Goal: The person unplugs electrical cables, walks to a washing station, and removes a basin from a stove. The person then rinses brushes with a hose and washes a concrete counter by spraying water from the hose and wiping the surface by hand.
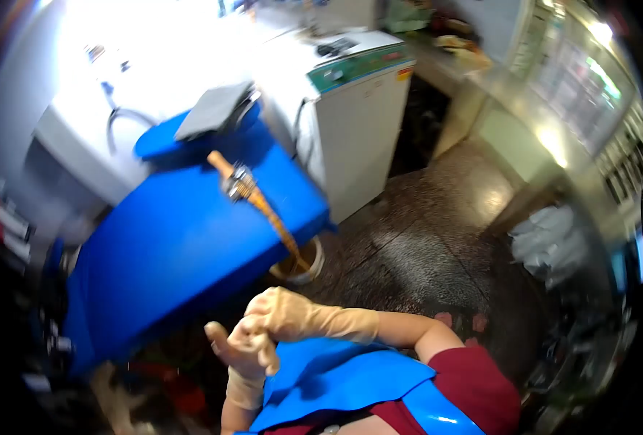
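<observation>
I see the right hand [283, 314] curled closed on fingers of the left hand [247, 353] — left half-spread, thumb out, holding nothing.

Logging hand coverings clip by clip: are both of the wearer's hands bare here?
No: the left hand and the right hand both wear cream gloves that reach past the wrists.

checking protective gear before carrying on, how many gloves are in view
2: a right glove on the right hand, and a left glove on the left hand. Others could be hidden in darkness.
</observation>
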Demonstrator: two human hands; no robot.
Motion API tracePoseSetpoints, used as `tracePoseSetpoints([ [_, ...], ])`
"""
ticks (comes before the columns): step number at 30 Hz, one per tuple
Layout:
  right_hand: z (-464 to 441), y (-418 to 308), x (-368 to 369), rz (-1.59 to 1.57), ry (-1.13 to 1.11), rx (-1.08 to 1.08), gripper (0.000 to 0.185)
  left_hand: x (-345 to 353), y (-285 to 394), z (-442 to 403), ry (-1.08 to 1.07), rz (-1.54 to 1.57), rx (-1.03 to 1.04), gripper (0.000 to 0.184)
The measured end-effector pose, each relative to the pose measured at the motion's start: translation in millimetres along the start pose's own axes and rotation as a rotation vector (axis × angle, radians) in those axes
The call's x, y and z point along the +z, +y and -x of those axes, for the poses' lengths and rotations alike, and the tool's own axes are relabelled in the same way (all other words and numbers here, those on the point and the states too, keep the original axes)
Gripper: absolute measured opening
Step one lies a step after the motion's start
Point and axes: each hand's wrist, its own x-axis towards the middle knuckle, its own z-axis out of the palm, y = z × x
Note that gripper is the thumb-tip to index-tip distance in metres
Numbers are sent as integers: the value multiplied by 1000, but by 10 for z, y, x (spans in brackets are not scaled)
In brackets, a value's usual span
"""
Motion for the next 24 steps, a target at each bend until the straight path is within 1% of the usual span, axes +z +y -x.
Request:
tracePoseSetpoints([
  [1, 197, -27, 152, 14, 62, -70, 17, -85, -112, 147, -86, -74, -11, 91],
  [2, 311, -133, 201, 110, 111, -100, 19, 21, -230, 241, -120, -52, -48, 87],
  [3, 389, -245, 253, 131, 115, -146, 20, 126, -349, 333, -152, -32, -86, 86],
  [4, 425, -338, 302, 157, 120, -189, 21, 164, -459, 445, -230, -22, -69, 81],
  [5, 451, -403, 385, 155, 119, -235, 22, 216, -549, 560, -242, -104, -37, 77],
  [6, 435, -522, 395, 108, 75, -247, 18, 418, -627, 599, -242, -189, -7, 73],
  [7, 421, -592, 560, 74, 18, -279, 17, 592, -681, 732, -176, -228, 16, 76],
  [8, 399, -663, 767, 47, -39, -318, 16, 710, -695, 877, -116, -269, 41, 82],
  [9, 368, -822, 934, -4, -17, -355, 15, 768, -568, 969, -211, -250, -132, 79],
  [10, 365, -961, 1204, -89, -56, -402, 14, 843, -505, 1145, -200, -275, -64, 79],
  [11, 379, -1119, 1482, -188, -114, -446, 16, 912, -466, 1345, -197, -717, -16, 84],
  [12, 374, -1290, 1741, -307, -209, -466, 18, 973, -426, 1588, -143, -1166, 33, 90],
  [13, 367, -1461, 2013, -438, -330, -474, 20, 1031, -373, 1874, -31, -1610, 67, 98],
  [14, 413, -1643, 2294, -580, -471, -458, 23, 1013, -427, 2177, 114, -1852, 213, 103],
  [15, 416, -1820, 2584, -696, -609, -447, 25, 994, -485, 2473, 306, -2076, 333, 109],
  [16, 415, -2026, 2875, -810, -758, -405, 27, 1000, -533, 2834, 452, -2145, 377, 107],
  [17, 423, -2217, 3170, -895, -888, -341, 29, 1053, -576, 3258, 523, -1988, 398, 106],
  [18, 409, -2418, 3472, -960, -1010, -280, 32, 1106, -671, 3679, 564, -1753, 433, 105],
  [19, 373, -2666, 3761, -1005, -1116, -232, 34, 1252, -769, 4078, 578, -1485, 516, 104],
  [20, 346, -2932, 4046, -1029, -1209, -190, 36, 1436, -839, 4420, 541, -1185, 657, 102],
  [22, 195, -3583, 4515, -1082, -1303, -134, 41, 1685, -1113, 5070, 610, -875, 828, 99],
  [23, 133, -3939, 4619, -1157, -1308, -134, 43, 1853, -1262, 5293, 592, -720, 954, 97],
  [24, 47, -4268, 4706, -1255, -1318, -121, 46, 1862, -1365, 5544, 508, -654, 1112, 91],
])
